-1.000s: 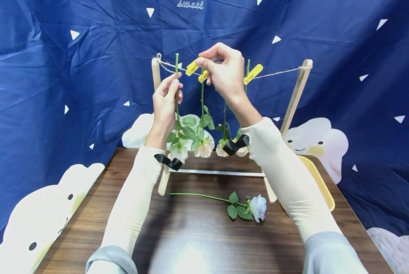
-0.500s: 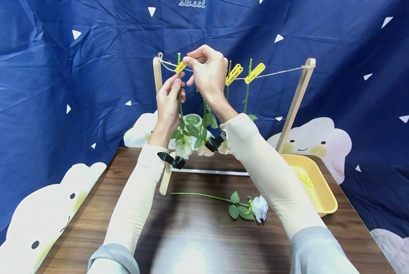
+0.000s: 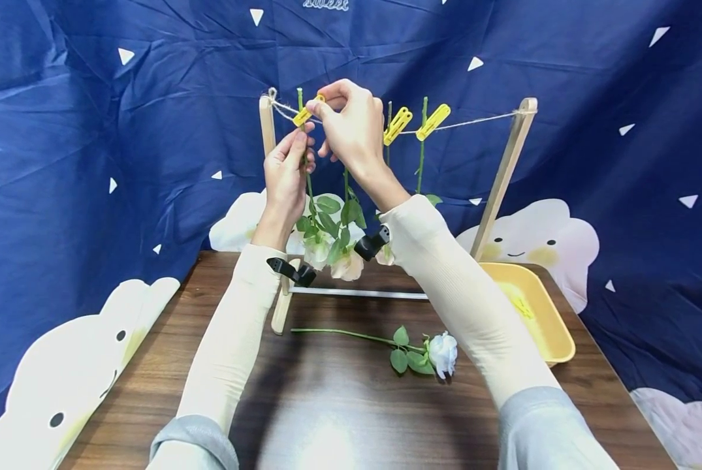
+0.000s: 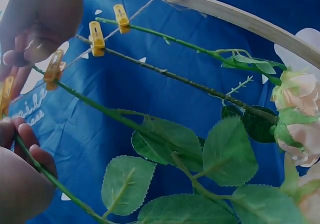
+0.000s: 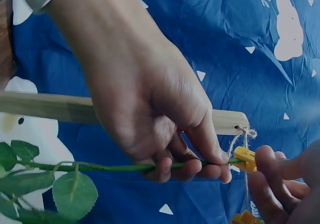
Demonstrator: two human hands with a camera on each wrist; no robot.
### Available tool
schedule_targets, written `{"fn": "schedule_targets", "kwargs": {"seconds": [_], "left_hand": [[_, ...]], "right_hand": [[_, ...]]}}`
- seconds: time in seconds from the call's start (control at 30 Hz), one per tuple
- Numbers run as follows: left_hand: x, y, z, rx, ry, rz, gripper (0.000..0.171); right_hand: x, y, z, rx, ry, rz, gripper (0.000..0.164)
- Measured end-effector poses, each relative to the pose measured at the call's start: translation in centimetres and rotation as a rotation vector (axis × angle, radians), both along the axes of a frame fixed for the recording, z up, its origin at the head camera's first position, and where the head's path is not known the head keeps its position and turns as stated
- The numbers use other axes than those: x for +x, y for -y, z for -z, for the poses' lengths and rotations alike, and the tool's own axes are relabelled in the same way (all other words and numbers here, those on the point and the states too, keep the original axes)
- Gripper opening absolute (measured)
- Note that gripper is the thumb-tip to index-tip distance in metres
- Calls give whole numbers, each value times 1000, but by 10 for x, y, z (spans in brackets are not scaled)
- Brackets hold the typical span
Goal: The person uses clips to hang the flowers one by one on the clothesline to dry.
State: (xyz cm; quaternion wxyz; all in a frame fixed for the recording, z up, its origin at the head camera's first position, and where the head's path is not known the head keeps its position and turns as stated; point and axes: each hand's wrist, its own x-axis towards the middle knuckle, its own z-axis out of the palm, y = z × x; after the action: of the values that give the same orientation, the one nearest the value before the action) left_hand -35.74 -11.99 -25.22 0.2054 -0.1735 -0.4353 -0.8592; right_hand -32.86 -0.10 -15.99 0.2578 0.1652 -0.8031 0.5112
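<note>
Hanging stem (image 3: 301, 140) inside left grip (image 3: 286, 171)

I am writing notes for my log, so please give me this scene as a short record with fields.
left hand: grips the stem of a hanging rose
right hand: pinches a yellow clip at the twine
other clips: two yellow clips on the twine, each holding a stem
table: one white rose lying flat
right side: yellow tray

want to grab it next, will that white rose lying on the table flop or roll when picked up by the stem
The white rose probably droops head-down: its bloom sits at one end of a thin stem. It looks light, like an artificial flower. Leaves near the bloom should stop it rolling on the table.
</note>
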Motion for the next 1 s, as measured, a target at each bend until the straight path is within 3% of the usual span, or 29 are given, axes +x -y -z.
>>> {"fn": "schedule_targets", "kwargs": {"seconds": [0.3, 0.57, 0.83, 1.0], "left_hand": [[2, 3, 1, -46, 38, 8, 18], [11, 9, 5, -149, 63, -26, 30], [27, 16, 10, -390, -14, -173, 39], [46, 18, 17, -611, -93, -388, 42]], "right_hand": [[8, -7, 4, 131, -71, 22, 31], [15, -24, 11, 125, -208, 0, 24], [29, -58, 17, 69, -251, -72, 17], [37, -85, 24, 56, -257, -68, 19]]}}
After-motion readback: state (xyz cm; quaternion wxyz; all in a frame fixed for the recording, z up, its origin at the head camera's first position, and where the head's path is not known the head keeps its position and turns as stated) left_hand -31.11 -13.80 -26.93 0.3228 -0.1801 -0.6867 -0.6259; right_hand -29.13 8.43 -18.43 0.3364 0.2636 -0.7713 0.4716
